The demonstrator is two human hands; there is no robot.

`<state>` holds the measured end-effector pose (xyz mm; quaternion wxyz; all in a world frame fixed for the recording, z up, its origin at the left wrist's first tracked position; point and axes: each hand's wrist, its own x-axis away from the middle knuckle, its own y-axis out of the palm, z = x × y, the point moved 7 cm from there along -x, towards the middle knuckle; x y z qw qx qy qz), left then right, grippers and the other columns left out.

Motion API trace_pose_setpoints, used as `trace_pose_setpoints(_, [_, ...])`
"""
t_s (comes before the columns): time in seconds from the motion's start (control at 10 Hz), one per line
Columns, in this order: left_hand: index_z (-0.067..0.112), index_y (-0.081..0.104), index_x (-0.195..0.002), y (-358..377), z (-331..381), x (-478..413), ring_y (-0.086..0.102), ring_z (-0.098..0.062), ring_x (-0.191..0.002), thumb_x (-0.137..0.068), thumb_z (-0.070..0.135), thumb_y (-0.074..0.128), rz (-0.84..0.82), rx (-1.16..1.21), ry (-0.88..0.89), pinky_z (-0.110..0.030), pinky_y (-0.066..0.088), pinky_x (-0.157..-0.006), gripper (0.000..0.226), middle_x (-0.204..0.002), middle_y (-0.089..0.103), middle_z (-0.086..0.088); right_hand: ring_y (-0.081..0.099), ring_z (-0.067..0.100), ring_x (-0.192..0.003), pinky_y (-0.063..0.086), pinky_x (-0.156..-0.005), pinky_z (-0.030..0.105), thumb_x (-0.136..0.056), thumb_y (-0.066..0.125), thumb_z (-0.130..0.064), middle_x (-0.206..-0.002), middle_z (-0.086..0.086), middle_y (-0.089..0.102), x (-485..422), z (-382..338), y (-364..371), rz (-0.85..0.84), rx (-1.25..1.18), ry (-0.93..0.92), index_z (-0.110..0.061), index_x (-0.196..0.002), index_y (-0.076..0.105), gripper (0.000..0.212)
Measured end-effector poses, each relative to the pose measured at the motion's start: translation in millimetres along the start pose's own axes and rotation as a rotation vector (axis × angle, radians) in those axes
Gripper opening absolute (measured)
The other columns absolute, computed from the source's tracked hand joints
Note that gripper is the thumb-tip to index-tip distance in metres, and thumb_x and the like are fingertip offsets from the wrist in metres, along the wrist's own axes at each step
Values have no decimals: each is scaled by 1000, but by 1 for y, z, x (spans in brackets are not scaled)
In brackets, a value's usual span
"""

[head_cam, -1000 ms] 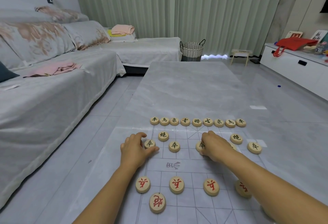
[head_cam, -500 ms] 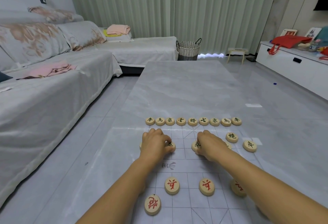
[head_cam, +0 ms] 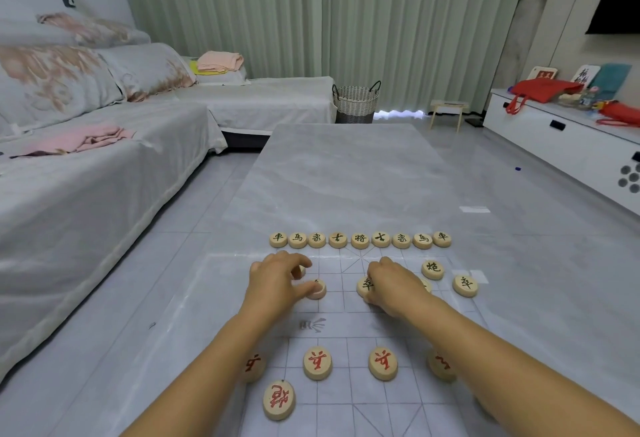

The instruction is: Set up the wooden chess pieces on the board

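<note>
From the head view, both hands worked the black soldier row on the board, a clear sheet lying on the desk. The left hand had its fingers closed onto a soldier, thumb pressing its near edge. The right hand lay over another soldier, its fingers curled down on the disc; whether they pinched it or only pushed it I could not tell. Beyond both sets of fingers ran the black back row, nine discs touching edge to edge. To the right of the right fingers sat a cannon and an outer soldier. Nearer the person than the fingers lay the red pieces, partly hidden by the forearms.

I judged the risk to lie in sliding: the thin sheet could creep or wrinkle under a pushed disc, dragging placed pieces off their crossings, and a forearm could sweep the red discs below it.

Against the picture half a second earlier, the left hand had lifted its fingers slightly, exposing the soldier it had covered, while the right hand had hardly moved.
</note>
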<state>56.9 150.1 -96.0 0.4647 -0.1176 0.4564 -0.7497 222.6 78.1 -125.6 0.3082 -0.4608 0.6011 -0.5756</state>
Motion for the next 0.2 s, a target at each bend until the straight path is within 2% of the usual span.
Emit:
trace_pose_setpoints(0.1, [31, 61, -91, -44, 4, 26, 51, -7, -75, -71, 27, 77, 99, 160, 39, -28, 39, -79, 26, -77, 57, 10, 48, 29, -110, 35, -75, 30, -86, 57, -25, -123, 11, 46, 8, -3, -8, 42, 26, -37, -7, -118, 48, 38])
trace_pose_setpoints(0.2, [36, 60, -87, -95, -1, 63, 54, -7, -77, -71, 25, 78, 256, 273, 43, -10, 38, -70, 28, -80, 60, 4, 46, 26, -115, 36, -81, 30, -87, 56, -34, -127, 8, 45, 26, -2, -20, 76, -57, -83, -10, -127, 44, 48])
